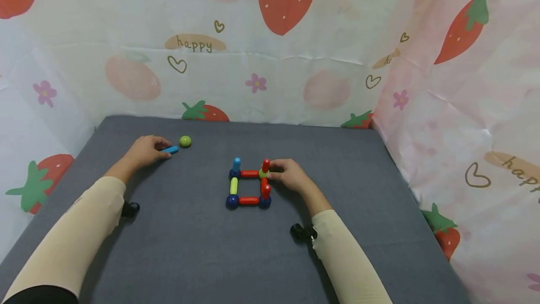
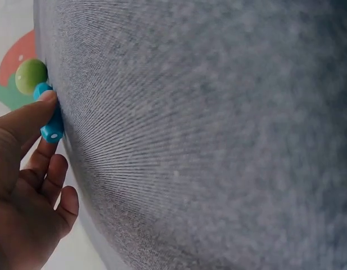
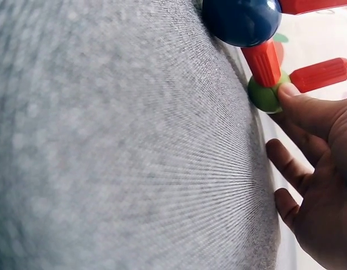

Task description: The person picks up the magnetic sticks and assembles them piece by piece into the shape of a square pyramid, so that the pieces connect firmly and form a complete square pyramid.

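Blue stick (image 1: 170, 149) pinched by the left hand (image 1: 145, 150) near the mat's (image 1: 190, 247) far left corner, beside a green ball (image 1: 185, 141); right hand (image 1: 291, 176) pinches the mid-mat square frame's (image 1: 249, 186) green corner ball (image 1: 263, 173).

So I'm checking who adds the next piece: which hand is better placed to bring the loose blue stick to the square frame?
Left, probably: the left hand already pinches the blue stick; the right hand steadies the frame's green ball.

The surface (image 1: 202, 247) wore a matt grey cloth with a fine, slightly rough weave. The rods and balls of the square frame (image 1: 249, 186) looked like smooth, glossy plastic, as did the green ball (image 1: 185, 141). The strawberry-printed backdrop (image 1: 270, 60) was thin, creased sheeting.
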Motion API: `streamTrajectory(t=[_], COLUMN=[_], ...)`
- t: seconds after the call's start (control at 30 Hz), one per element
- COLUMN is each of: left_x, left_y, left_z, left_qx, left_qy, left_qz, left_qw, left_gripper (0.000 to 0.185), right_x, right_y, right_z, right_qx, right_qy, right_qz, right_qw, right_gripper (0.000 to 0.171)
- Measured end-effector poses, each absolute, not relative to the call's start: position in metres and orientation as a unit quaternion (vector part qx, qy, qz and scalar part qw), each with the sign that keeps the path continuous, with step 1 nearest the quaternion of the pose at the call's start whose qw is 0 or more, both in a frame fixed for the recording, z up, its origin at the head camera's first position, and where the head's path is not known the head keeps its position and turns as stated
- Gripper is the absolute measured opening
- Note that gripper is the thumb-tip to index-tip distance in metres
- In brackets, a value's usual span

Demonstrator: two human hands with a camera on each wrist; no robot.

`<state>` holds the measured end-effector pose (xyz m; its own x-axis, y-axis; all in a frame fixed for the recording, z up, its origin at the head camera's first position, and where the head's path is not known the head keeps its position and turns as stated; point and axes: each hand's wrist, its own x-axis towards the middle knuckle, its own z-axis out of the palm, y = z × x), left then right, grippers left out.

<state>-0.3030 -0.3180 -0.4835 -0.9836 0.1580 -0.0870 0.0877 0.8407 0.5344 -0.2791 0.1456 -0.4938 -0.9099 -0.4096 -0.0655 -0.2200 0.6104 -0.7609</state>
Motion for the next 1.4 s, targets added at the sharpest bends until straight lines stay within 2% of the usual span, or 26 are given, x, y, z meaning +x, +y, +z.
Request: streamTrajectory(t=[0.77, 1.4], left_x=[-0.297, -0.265], left_y=[-0.309, -0.292], left_z=[-0.483, -0.462], left_qx=[0.066, 0.066], left_qy=[0.952, 0.937], left_qz=[0.294, 0.344], left_qw=[0.060, 0.016], left_gripper=[0.034, 0.038], right_x=[-0.280, -0.277], right_y=[0.146, 0.146], right_z=[-0.495, -0.493], right_qx=[-0.173, -0.181], right_qy=[0.889, 0.876], right_qz=[-0.407, -0.429], right_qw=[0.116, 0.129], right_gripper=[0.028, 0.026])
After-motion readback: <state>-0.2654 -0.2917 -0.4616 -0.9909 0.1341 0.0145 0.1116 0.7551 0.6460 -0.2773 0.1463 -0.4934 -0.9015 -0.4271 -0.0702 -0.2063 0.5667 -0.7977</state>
